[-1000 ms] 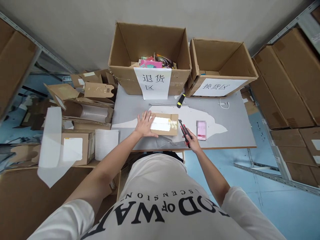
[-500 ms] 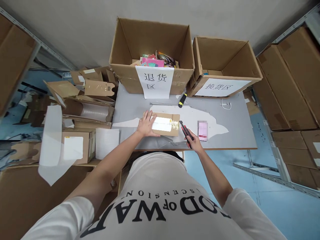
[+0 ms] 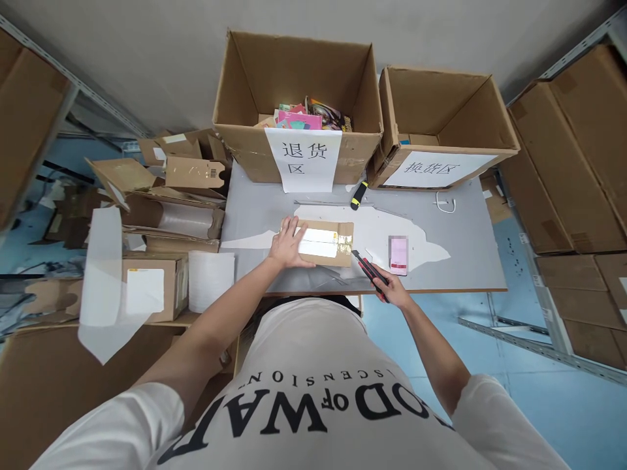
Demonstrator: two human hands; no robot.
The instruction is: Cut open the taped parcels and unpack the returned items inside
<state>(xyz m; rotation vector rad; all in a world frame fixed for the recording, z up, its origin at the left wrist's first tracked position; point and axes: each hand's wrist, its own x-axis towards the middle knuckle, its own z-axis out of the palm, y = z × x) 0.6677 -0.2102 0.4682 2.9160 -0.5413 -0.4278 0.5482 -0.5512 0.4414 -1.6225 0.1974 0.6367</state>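
Observation:
A small cardboard box (image 3: pixel 345 245) with a white label and clear tape lies flat on the grey table. Across its left end spans my left hand (image 3: pixel 288 247), fingers at the far edge and thumb near the close edge, gripping it. My right hand (image 3: pixel 390 285) is closed around a black and red box cutter (image 3: pixel 375 273). The cutter's tip points up and left, near the lower right corner of the box. Just right of the cutter rests a phone (image 3: pixel 398 255) with a pink screen.
Two big open cartons stand behind: a left carton (image 3: pixel 235 140) holding colourful packages, and a right carton (image 3: pixel 504 140). A black and yellow cutter (image 3: pixel 359 195) lies before them. Opened boxes (image 3: pixel 191 173) pile up at left. White paper (image 3: pixel 416 245) covers part of the table (image 3: pixel 470 228).
My right hand has shifted right and slightly down with the box cutter, which now lies at a flatter slant. My left hand and the cardboard box have hardly moved.

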